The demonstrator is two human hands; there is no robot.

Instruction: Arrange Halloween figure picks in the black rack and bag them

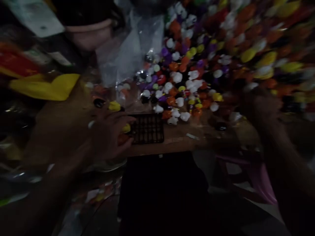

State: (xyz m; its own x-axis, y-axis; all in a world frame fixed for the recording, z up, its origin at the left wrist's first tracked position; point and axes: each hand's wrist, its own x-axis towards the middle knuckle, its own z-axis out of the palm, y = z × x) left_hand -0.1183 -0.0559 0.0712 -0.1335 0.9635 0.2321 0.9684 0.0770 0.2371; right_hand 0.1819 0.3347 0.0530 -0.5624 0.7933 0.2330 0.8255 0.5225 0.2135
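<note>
My left hand point(107, 131) lies at the left end of a small black gridded tray point(149, 128) at the table's front edge. Its fingers and thumb curve around that end, with a yellow piece point(126, 128) and an orange piece point(123, 139) between them. Whether those pieces sit in the tray or in the hand is hard to see. Another yellow piece point(114, 106) shows just beyond the fingers. Over on the right, my right hand point(264, 106) reaches to the near side of a pile of small colourful plastic figures point(194, 82). Blur and darkness hide its fingers.
A clear plastic bag point(133, 49) lies behind the tray. Yellow wrapping point(49, 87) and a pinkish bowl point(91, 34) are at the left. A white strip point(192, 136) and a dark round piece point(220, 126) lie near the wooden table edge point(177, 146). Something pink point(262, 183) hangs below.
</note>
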